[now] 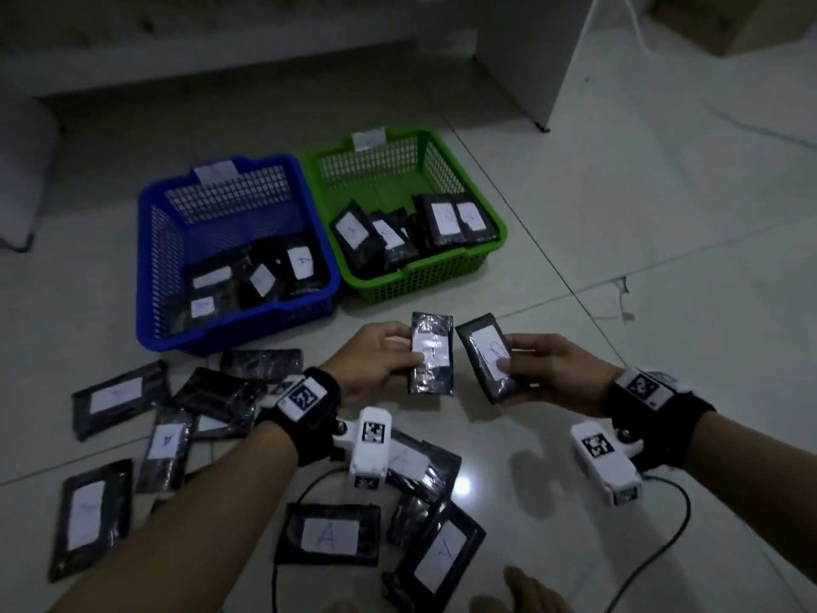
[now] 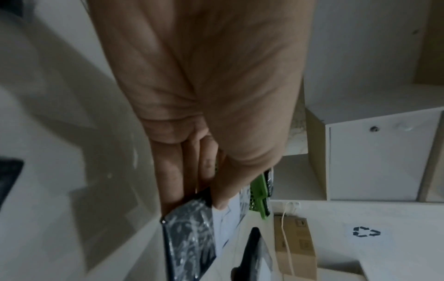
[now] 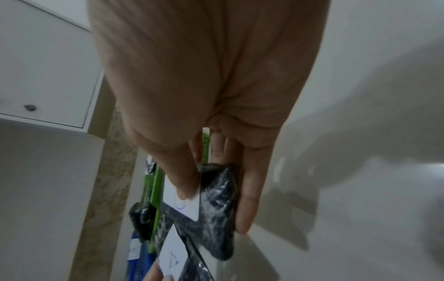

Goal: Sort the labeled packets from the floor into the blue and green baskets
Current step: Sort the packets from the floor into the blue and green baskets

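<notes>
My left hand (image 1: 389, 358) pinches a black packet (image 1: 432, 353) with a white label, thumb on top; the left wrist view shows the same packet (image 2: 190, 235) under my thumb. My right hand (image 1: 537, 367) holds a second black packet (image 1: 488, 358) whose label bears a round blue mark, also seen in the right wrist view as the packet (image 3: 216, 205) between thumb and fingers. Both packets hover above the floor, just in front of the blue basket (image 1: 150, 267) and the green basket (image 1: 495, 223). Each basket holds several labeled packets.
Several more black packets (image 1: 329, 535) lie scattered on the tiled floor (image 1: 619, 241) under and left of my left forearm, some marked A. A black cable (image 1: 658, 555) runs along the floor at lower right. A white cabinet (image 1: 544, 50) and a cardboard box (image 1: 734, 19) stand beyond.
</notes>
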